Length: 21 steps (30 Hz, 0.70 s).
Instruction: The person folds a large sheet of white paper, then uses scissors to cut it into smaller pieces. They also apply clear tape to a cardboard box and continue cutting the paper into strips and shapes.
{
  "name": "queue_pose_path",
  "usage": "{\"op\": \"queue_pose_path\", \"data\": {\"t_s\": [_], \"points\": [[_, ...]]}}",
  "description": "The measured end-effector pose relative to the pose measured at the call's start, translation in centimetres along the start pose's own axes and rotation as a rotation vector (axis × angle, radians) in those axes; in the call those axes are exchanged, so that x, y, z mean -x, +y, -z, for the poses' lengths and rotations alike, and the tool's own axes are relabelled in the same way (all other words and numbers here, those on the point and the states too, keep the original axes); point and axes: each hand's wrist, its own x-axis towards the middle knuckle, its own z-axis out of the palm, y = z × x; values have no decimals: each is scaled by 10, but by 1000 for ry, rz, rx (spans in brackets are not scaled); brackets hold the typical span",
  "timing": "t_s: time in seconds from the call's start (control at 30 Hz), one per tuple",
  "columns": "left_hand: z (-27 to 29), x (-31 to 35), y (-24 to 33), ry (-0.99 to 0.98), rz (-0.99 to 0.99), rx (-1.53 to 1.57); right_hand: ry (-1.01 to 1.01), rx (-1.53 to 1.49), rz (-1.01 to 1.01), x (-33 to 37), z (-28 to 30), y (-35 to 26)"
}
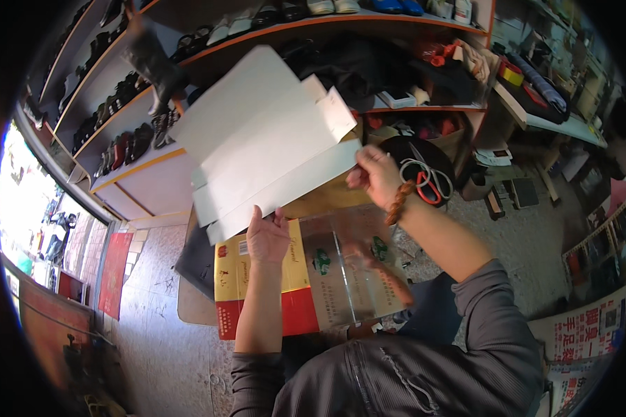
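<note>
While the right hand [374,175] pinches one end of the white card [268,128], the left hand [268,240] cups its near edge, though I cannot tell whether it grips. Flat, matte and creased, with notched tabs, the card is held above a glossy printed sheet [334,281], its long axis slanting up rightward, and hides part of the shelves [146,186] beyond.

Left-side daylight glare, dark bowed edges.
</note>
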Motion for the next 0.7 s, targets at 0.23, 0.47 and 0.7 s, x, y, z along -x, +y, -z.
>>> {"op": "queue_pose_path", "data": {"t_s": [0.23, 0.47, 0.7], "points": [[25, 8, 15, 84, -159, -402, -7, 883, 223, -2, 96, 36], [95, -20, 54, 533, -68, -234, 624, 1773, 131, -13, 237, 23], [111, -31, 43, 705, -173, -211, 578, 1602, 40, -24, 262, 24]]}}
